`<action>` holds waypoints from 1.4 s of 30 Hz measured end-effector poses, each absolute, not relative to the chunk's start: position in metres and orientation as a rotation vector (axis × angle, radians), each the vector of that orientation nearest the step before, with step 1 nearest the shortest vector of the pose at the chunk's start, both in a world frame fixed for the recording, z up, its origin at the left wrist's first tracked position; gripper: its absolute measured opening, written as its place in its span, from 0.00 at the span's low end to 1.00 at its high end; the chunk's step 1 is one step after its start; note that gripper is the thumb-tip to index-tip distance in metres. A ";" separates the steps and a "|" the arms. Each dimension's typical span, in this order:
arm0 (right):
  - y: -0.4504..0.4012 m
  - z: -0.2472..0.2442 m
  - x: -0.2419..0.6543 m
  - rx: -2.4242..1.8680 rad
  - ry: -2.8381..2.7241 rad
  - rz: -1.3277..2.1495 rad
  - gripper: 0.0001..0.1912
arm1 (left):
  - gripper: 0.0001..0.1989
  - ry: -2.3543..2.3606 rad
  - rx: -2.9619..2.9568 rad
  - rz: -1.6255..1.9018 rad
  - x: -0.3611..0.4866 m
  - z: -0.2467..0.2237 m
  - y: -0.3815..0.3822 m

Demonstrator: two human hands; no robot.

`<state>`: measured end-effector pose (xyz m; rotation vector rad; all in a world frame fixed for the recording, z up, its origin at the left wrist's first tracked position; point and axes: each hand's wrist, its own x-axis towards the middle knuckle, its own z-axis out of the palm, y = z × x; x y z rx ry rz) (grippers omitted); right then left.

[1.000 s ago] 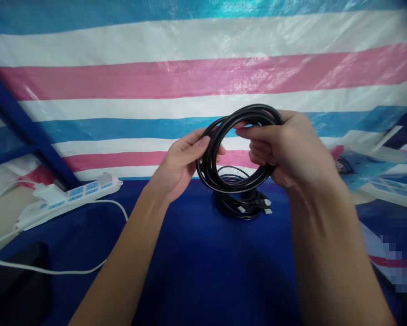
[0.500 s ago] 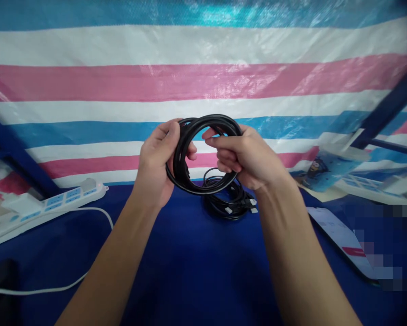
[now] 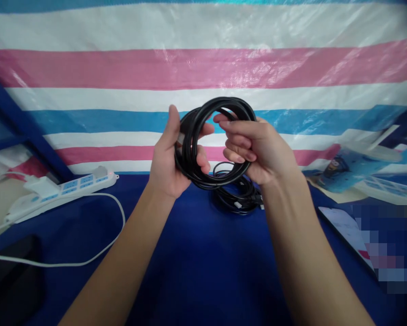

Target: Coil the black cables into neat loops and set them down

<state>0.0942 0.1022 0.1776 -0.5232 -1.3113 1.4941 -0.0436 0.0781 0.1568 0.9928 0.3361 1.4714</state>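
Observation:
A coil of black cable [image 3: 190, 156] is held up in the middle of the head view, above the blue table. On its left side is my left hand [image 3: 171, 156], the thumb raised off the loops and the fingers curled behind and through them. My right hand [image 3: 254, 145] grips the coil's right side, its thumb and forefinger pinched together inside the ring. Behind and below, a second bundle of black cables [image 3: 240, 201] with pale-tipped connectors lies on the table, partly hidden by the held coil and my right wrist.
On the left are a white power strip [image 3: 84, 183], its looping white cord [image 3: 122, 213] and a dark flat object [image 3: 16, 271]. At right stand a blue cup [image 3: 348, 167] and a phone [image 3: 342, 226]. Striped sheeting [image 3: 122, 68] hangs behind the blue table [image 3: 203, 258].
The coil and both hands have shifted right and slightly up in the view. My left thumb has lifted off the cable. The surroundings have also shifted in the view.

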 end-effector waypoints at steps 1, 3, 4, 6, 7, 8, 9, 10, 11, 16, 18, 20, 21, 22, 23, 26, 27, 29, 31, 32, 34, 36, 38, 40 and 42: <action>0.101 0.178 0.092 -0.521 -1.298 1.512 0.06 | 0.27 0.320 0.966 1.478 -0.044 0.158 0.077; 0.100 0.178 0.090 -0.505 -1.296 1.532 0.06 | 0.27 0.288 0.925 1.483 -0.043 0.160 0.075; 0.101 0.178 0.091 -0.494 -1.302 1.527 0.08 | 0.26 0.284 0.919 1.478 -0.041 0.161 0.074; 0.102 0.177 0.092 -0.486 -1.321 1.478 0.09 | 0.24 0.298 0.929 1.451 -0.037 0.163 0.071; 0.103 0.175 0.093 -0.496 -1.330 1.446 0.09 | 0.25 0.301 0.935 1.430 -0.034 0.164 0.070; 0.104 0.174 0.093 -0.512 -1.331 1.414 0.08 | 0.27 0.293 0.944 1.406 -0.031 0.165 0.068; 0.105 0.173 0.094 -0.531 -1.329 1.390 0.07 | 0.29 0.271 0.959 1.380 -0.028 0.166 0.066; 0.107 0.172 0.094 -0.547 -1.330 1.377 0.07 | 0.31 0.248 0.985 1.355 -0.026 0.166 0.064; 0.108 0.171 0.094 -0.559 -1.331 1.371 0.07 | 0.31 0.231 1.025 1.335 -0.024 0.167 0.062; 0.109 0.168 0.091 -0.611 -1.351 1.304 0.06 | 0.24 0.316 1.247 1.336 -0.028 0.169 0.054; 0.108 0.168 0.089 -0.687 -1.351 1.200 0.05 | 0.14 0.430 1.311 1.366 -0.035 0.169 0.056; 0.106 0.167 0.086 -0.767 -1.374 1.009 0.06 | 0.07 0.613 1.358 1.414 -0.042 0.169 0.062; 0.105 0.167 0.084 -0.787 -1.415 0.903 0.07 | 0.07 0.707 1.358 1.463 -0.046 0.168 0.066; 0.103 0.168 0.082 -0.788 -1.470 0.807 0.09 | 0.06 0.791 1.340 1.522 -0.050 0.168 0.069; 0.102 0.168 0.081 -0.778 -1.527 0.729 0.11 | 0.07 0.859 1.319 1.583 -0.052 0.167 0.071; 0.096 0.172 0.080 -0.721 -1.626 0.629 0.13 | 0.08 0.749 1.257 1.708 -0.056 0.170 0.070; 0.095 0.173 0.082 -0.707 -1.626 0.625 0.13 | 0.05 0.633 1.259 1.691 -0.056 0.172 0.068; 0.094 0.176 0.087 -0.697 -1.616 0.611 0.12 | 0.09 0.405 1.304 1.561 -0.056 0.176 0.062; 0.096 0.178 0.094 -0.699 -1.607 0.576 0.12 | 0.20 0.268 1.360 1.382 -0.056 0.177 0.057; 0.097 0.178 0.098 -0.701 -1.604 0.551 0.12 | 0.24 0.246 1.369 1.338 -0.055 0.176 0.056; 0.101 0.178 0.105 -0.709 -1.609 0.507 0.12 | 0.29 0.247 1.325 1.325 -0.055 0.172 0.058; 0.106 0.177 0.110 -0.739 -1.684 0.479 0.13 | 0.34 0.280 1.298 1.265 -0.054 0.165 0.062; 0.110 0.175 0.114 -0.783 -1.825 0.434 0.13 | 0.33 0.343 1.361 1.102 -0.053 0.159 0.065; 0.113 0.173 0.114 -0.813 -1.948 0.369 0.12 | 0.23 0.487 1.432 0.994 -0.051 0.155 0.068; 0.114 0.172 0.112 -0.831 -1.964 0.308 0.12 | 0.18 0.655 1.422 1.071 -0.047 0.153 0.070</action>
